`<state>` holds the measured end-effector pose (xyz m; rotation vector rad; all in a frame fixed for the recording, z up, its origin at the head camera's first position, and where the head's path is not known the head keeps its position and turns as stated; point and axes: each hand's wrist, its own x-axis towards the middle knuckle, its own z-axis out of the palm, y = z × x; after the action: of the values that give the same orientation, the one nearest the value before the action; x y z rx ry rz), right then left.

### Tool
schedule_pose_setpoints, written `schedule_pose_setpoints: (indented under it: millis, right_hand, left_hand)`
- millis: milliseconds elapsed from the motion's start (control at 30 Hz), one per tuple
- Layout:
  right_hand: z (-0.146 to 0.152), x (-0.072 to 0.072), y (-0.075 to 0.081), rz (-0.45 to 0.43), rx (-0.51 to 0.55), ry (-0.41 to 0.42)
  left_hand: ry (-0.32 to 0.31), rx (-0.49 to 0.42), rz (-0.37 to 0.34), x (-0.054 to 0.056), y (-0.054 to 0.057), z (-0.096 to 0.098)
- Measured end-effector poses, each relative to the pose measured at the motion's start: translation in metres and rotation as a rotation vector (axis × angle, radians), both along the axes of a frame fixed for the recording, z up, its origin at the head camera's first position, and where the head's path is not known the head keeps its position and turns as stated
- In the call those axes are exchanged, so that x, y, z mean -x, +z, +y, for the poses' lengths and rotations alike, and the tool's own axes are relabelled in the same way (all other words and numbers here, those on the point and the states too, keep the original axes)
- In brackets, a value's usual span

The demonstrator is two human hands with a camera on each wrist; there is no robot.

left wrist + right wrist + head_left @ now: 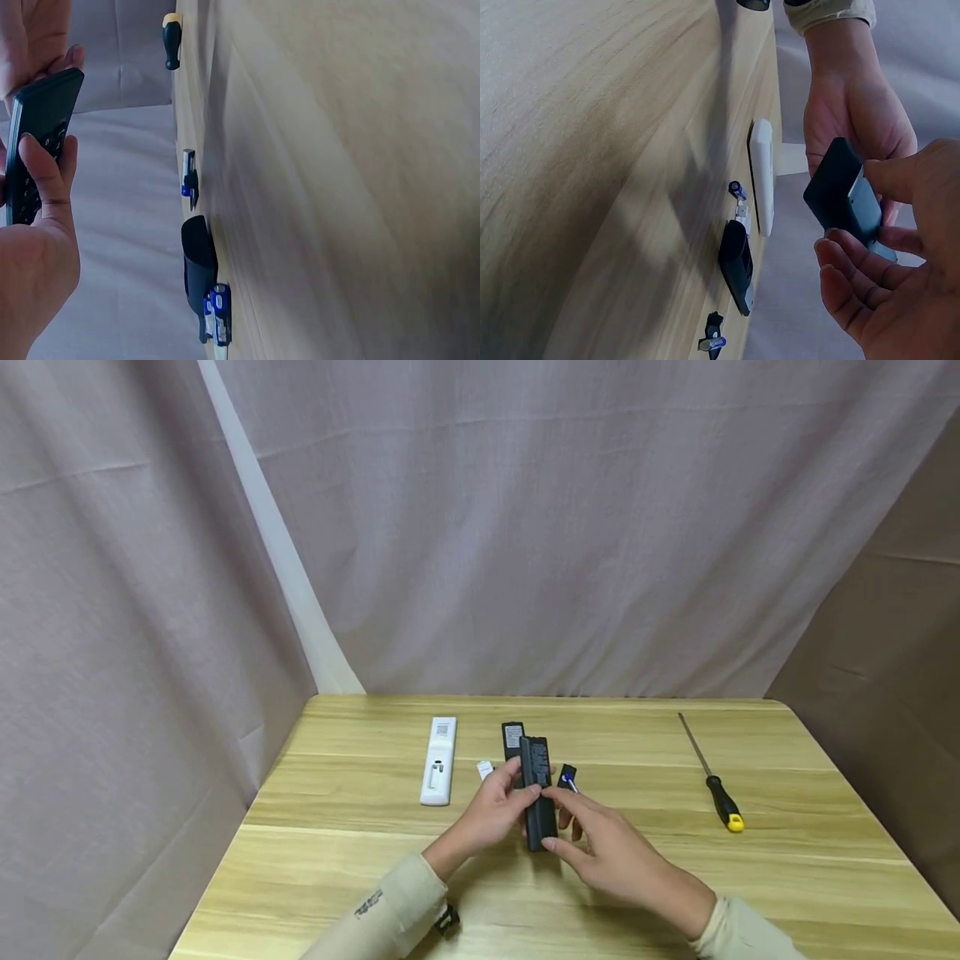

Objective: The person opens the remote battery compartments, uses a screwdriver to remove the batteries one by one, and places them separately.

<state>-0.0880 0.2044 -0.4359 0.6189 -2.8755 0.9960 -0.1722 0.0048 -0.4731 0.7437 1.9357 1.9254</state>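
A black remote control (538, 806) is held up over the table with its labelled back facing the head camera. My left hand (491, 806) grips it from the left, thumb lying across the back. In the left wrist view, buttons show on the face of the remote control (46, 142), beside the curled fingers. My right hand (611, 847) meets it from the right, index fingertip on its back and thumb at the lower edge. The right wrist view shows the right hand's fingers (855, 262) bent close around the remote control (844, 195).
Another black remote (513, 735) lies behind the held one. Left of it are a white remote (438, 764) with its battery slot exposed and a small white piece (485, 768). A small black piece with a battery (567, 775) lies right. Farther right is a screwdriver (722, 802).
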Motion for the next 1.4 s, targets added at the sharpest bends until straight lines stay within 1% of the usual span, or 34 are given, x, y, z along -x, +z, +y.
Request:
schedule_pose_setpoints:
  millis: [100, 233, 467, 667, 867, 1200, 1400]
  right_hand:
    - [-0.001, 0.002, 0.000, -0.021, 0.001, -0.010]
    - [-0.002, 0.005, -0.001, -0.016, -0.007, -0.018]
    - [0.000, 0.009, -0.004, -0.056, 0.016, -0.012]
    - [0.002, 0.011, -0.003, -0.079, 0.006, -0.007]
    - [0.002, 0.013, -0.001, -0.094, -0.013, -0.011]
    - [0.003, 0.014, 0.000, -0.086, 0.023, -0.008]
    - [0.005, 0.014, -0.002, -0.070, 0.052, -0.033]
  left_hand:
    - [-0.016, -0.006, 0.005, -0.001, -0.001, 0.002]
    - [-0.029, 0.000, 0.009, -0.002, 0.000, 0.004]
    - [-0.044, 0.045, 0.026, -0.005, 0.002, 0.007]
    - [-0.039, 0.063, 0.030, -0.006, -0.002, 0.009]
    - [-0.032, 0.061, 0.025, -0.007, -0.002, 0.010]
    - [-0.046, 0.034, -0.002, -0.007, -0.004, 0.011]
    - [-0.008, 0.052, 0.011, -0.007, -0.005, 0.010]
